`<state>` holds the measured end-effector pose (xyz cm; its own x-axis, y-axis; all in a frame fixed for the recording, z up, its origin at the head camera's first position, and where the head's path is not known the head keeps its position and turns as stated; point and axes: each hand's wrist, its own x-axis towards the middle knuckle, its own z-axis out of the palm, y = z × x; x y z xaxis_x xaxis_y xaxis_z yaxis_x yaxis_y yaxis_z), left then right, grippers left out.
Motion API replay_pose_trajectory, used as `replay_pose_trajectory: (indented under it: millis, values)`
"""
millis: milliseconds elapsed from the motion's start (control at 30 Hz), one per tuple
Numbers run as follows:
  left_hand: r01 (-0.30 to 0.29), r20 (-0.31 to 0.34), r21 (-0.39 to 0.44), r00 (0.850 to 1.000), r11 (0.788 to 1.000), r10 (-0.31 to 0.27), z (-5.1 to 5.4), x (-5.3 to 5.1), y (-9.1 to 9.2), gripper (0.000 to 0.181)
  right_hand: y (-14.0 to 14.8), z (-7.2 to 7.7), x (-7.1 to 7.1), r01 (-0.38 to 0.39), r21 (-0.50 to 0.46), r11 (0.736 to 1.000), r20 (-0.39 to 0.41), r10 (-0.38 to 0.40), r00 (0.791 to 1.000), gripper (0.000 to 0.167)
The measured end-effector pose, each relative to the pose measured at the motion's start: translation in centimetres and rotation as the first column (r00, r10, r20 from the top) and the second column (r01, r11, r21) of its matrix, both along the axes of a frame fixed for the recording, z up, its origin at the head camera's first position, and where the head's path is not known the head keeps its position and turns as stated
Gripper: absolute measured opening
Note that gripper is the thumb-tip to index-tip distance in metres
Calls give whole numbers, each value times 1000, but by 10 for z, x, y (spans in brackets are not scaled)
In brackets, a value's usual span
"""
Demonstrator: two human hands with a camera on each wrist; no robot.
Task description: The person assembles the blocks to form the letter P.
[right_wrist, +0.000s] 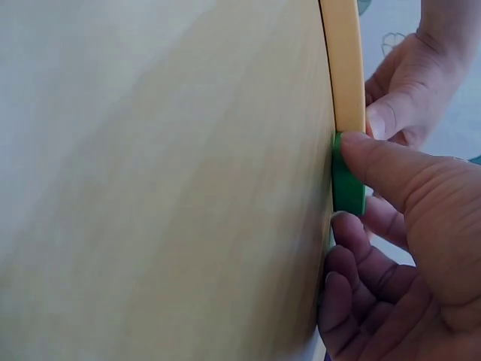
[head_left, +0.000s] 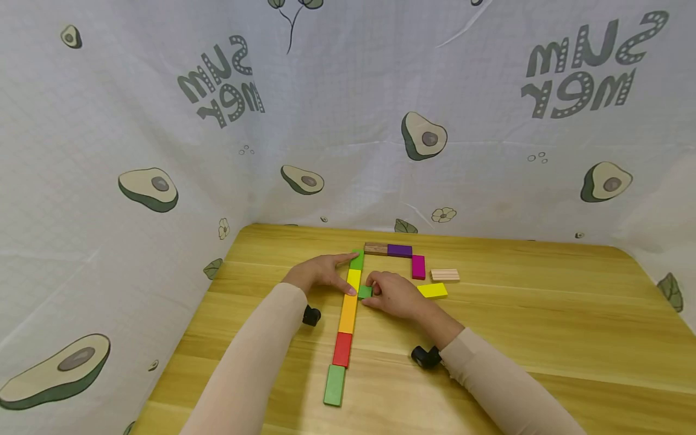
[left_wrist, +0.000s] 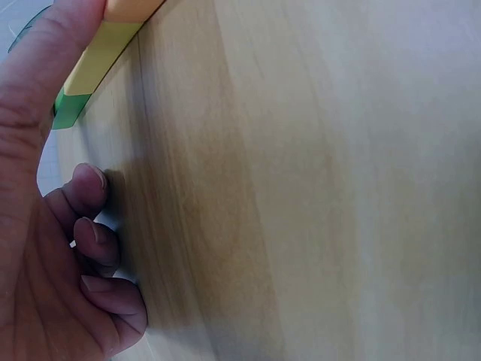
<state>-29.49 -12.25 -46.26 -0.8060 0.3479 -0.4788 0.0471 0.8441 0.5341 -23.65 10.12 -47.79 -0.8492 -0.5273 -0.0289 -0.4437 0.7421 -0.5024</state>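
Note:
In the head view a line of flat wooden blocks runs toward the front: green (head_left: 356, 260), yellow (head_left: 354, 278), orange (head_left: 348, 314), red (head_left: 342, 349) and light green (head_left: 334, 385). My left hand (head_left: 322, 272) lies along its left side, index finger at the far green block, thumb touching near the yellow-orange joint. Its other fingers bend loosely in the left wrist view. My right hand (head_left: 396, 295) pinches a small green block (head_left: 365, 292) between thumb and fingers against the line's right side. In the right wrist view this green block (right_wrist: 347, 184) sits against the orange block (right_wrist: 346, 68).
From the line's far end, a brown block (head_left: 376, 248) and a purple block (head_left: 399, 251) extend right, then a magenta block (head_left: 418, 267) turns forward. A striped pale block (head_left: 444, 275) and another yellow block (head_left: 433, 291) lie nearby. Patterned cloth (head_left: 348, 145) hangs behind the table (head_left: 544, 338).

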Motion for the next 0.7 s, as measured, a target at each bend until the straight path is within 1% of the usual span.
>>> replay_pose_trajectory:
  millis: [333, 467, 600, 700]
  values:
    - [0, 0, -3, 1000, 1000, 0, 0, 0, 0, 105, -2, 2, 0, 19, -4, 1000, 28, -19, 999, 32]
    - [-2, -1, -8, 1000, 1000, 2, 0, -1, 0, 105, 1, 0, -2, 25, -34, 999, 55, -23, 998, 38]
    - [-4, 7, -5, 1000, 1000, 4, 0, 0, 0, 104, 13, 2, -4, 68, -67, 995, 99, -61, 993, 50]
    - [-8, 13, -2, 1000, 1000, 8, 0, -1, 0, 105, 31, 11, -5, 106, -54, 993, 107, -100, 989, 51]
